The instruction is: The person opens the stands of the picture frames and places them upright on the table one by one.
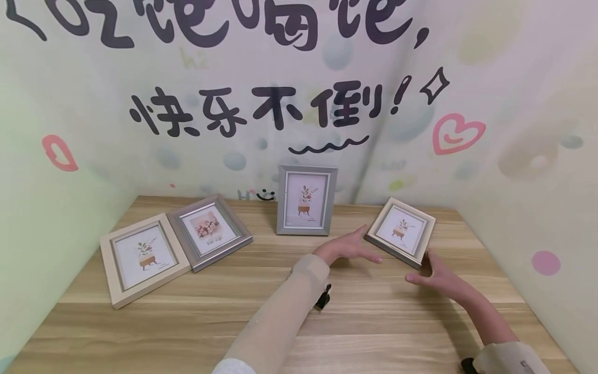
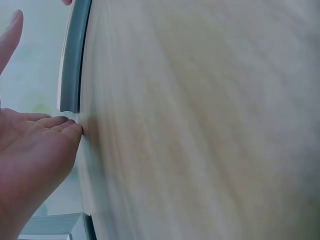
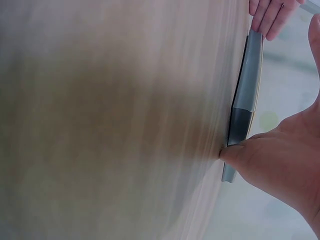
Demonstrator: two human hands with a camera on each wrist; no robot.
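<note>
- Wood-grain tabletop (image 1: 374, 332) under everything, with a pale printed wall (image 1: 261, 62) rising past the fingertips, covered in chunky black lettering (image 1: 285, 106).
- So the champagne-coloured frame (image 1: 401, 232) lay flat right between two hands, turned at an angle, with a potted-plant print inside.
- Left hand (image 1: 348, 249) was at its left side: fingers reaching out pretty straight, thumb spread away, fingertips right by the edge. Couldn't tell if they actually touched.
- Right hand (image 1: 439, 280) was at the near right corner, fingers extended along the side, thumb sticking out wide. Nothing was gripped there either, and contact was hard to call.
- Both wrists came out of beige sleeves (image 1: 280, 306).
- Beyond the left fingers and off to their left, a grey frame (image 1: 306, 200) stood upright near the wall, same sort of plant print.
- Well left of those fingers lay a grey-brown frame (image 1: 210, 228) with a pink flower picture.
- Furthest left from the fingers was a cream frame (image 1: 146, 257), just beside the grey-brown one, another plant print in it.
</note>
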